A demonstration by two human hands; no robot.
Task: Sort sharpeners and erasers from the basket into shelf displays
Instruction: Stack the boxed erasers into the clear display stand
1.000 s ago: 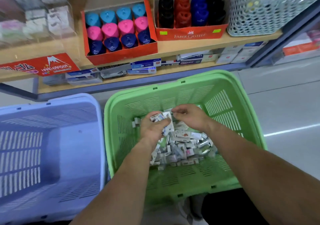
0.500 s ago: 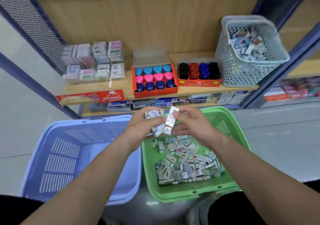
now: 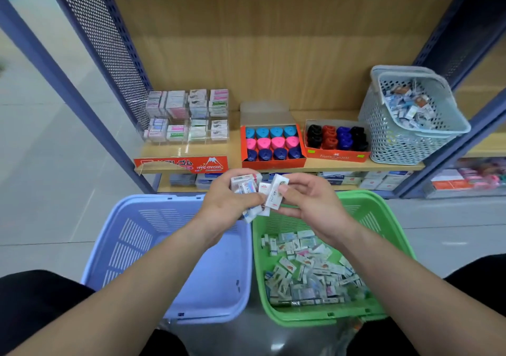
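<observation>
Mid-sort: the clear eraser display (image 3: 186,117) stands on the shelf (image 3: 328,165). The left hand (image 3: 224,207), grip curled round a bunch of erasers (image 3: 245,185), meets the right hand (image 3: 312,207), grip pinching one eraser (image 3: 276,195); next, probably matching its label, too blurred to read. More fill the green basket (image 3: 368,218) below.

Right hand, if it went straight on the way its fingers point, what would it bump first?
Probably the bunch of erasers gripped by the left hand: the right hand, pinching one eraser, points straight at them, though depth is unclear.
</observation>
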